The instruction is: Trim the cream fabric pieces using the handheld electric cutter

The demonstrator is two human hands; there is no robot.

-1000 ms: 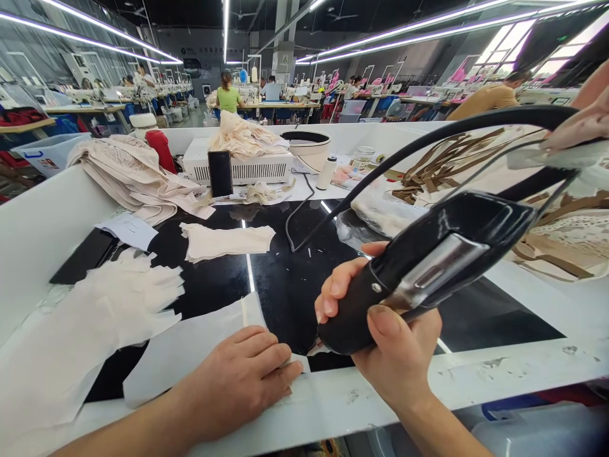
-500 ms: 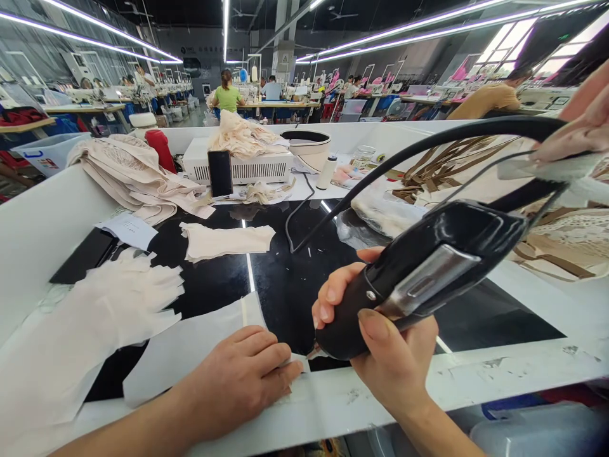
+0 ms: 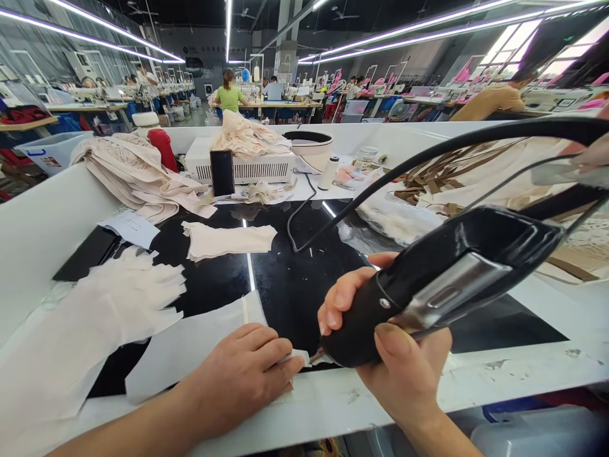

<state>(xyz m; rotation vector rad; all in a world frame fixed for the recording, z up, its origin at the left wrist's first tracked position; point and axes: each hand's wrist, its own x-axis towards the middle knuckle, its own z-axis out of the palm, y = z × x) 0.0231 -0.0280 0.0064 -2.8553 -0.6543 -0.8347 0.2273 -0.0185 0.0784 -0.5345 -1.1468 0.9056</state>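
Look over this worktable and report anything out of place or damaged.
Dark scuffs mark the white front edge right of the right hand, so the edge looks worn. Pale specks litter the black panel, like stray debris.

Tool point(image 3: 435, 270) glossy, lever point(image 3: 454, 294) metal; cloth panel point(image 3: 190, 346) matt.

garment workshop: sewing machines point(image 3: 547, 101) in rows, people point(image 3: 230, 98) at benches point(image 3: 290, 105), piled cloth point(image 3: 136, 174), strip lights point(image 3: 228, 32) overhead.

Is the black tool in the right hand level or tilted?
Tilted: the black tool slopes in the right hand, its rear end raised and its tip low, near the left hand.
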